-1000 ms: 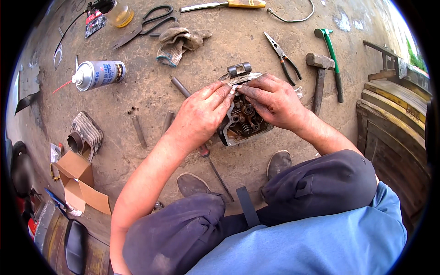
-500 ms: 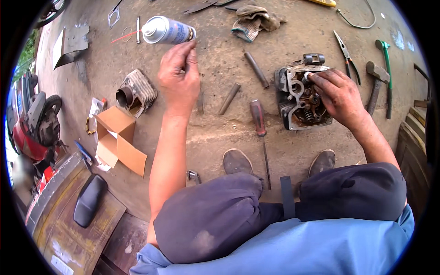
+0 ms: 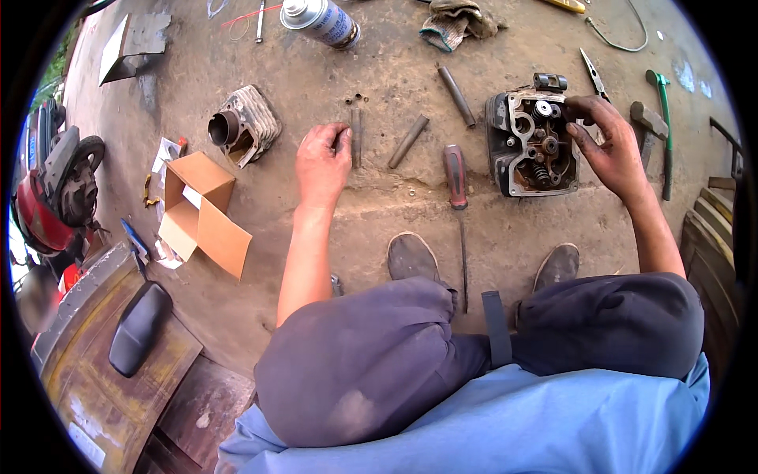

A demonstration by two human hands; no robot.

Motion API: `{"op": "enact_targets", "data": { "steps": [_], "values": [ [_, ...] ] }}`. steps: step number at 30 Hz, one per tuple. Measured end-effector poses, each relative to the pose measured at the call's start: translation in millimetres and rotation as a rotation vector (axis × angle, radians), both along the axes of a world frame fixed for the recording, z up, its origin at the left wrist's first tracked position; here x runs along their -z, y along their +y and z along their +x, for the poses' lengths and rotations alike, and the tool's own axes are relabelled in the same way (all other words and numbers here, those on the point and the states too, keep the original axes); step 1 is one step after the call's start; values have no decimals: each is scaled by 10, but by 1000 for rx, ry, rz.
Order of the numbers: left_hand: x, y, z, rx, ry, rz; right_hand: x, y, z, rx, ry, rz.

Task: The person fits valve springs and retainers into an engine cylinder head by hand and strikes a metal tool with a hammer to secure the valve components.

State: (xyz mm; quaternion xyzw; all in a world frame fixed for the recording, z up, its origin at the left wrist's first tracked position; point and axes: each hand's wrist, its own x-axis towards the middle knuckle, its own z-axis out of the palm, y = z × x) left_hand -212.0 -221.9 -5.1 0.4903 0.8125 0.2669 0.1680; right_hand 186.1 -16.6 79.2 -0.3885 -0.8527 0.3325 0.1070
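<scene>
My left hand [image 3: 321, 156], fingers curled and pinched, is beside an upright-lying short metal tube [image 3: 356, 142]; whether anything is between its fingertips is hidden. Tiny metal pieces [image 3: 357, 99] lie beyond it. My right hand [image 3: 608, 150] is at the right edge of an opened cylinder head [image 3: 517, 170], thumb and fingers apart. A shiny round cap [image 3: 542, 110] sits among its springs. More metal tubes [image 3: 408, 141] and a long red-grey screwdriver [image 3: 455, 178] lie between my hands.
At left: finned cylinder [image 3: 254, 118], cardboard box [image 3: 221, 237], red scooter [image 3: 47, 197], worn panel [image 3: 158, 340]. Farther back: spray can [image 3: 328, 24], glove [image 3: 458, 24]. At right: pliers [image 3: 591, 71], heavy hammer [image 3: 647, 120], green hammer [image 3: 665, 134], wooden boards [image 3: 711, 229].
My left hand left the cylinder head, went leftward, then came down beside the short tube. My right hand's fingers have opened and pulled back from the shiny cap. The view has shifted.
</scene>
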Motion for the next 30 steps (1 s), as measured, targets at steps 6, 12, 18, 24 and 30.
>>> {"op": "enact_targets", "data": {
  "steps": [6,12,18,24,30],
  "values": [
    [99,182,402,325,65,-25,-356,-221,494,174,61,-109],
    [181,429,676,411,151,-264,-807,-431,888,250,49,-141],
    [-13,585,632,-157,-1018,-154,-1024,-462,1595,288,-46,-42],
    [-645,1048,1175,-19,-1716,232,-604,-319,1397,453,205,-452],
    [-660,1788,1959,95,-1614,239,-519,-342,1210,336,270,-498]
  ]
}}
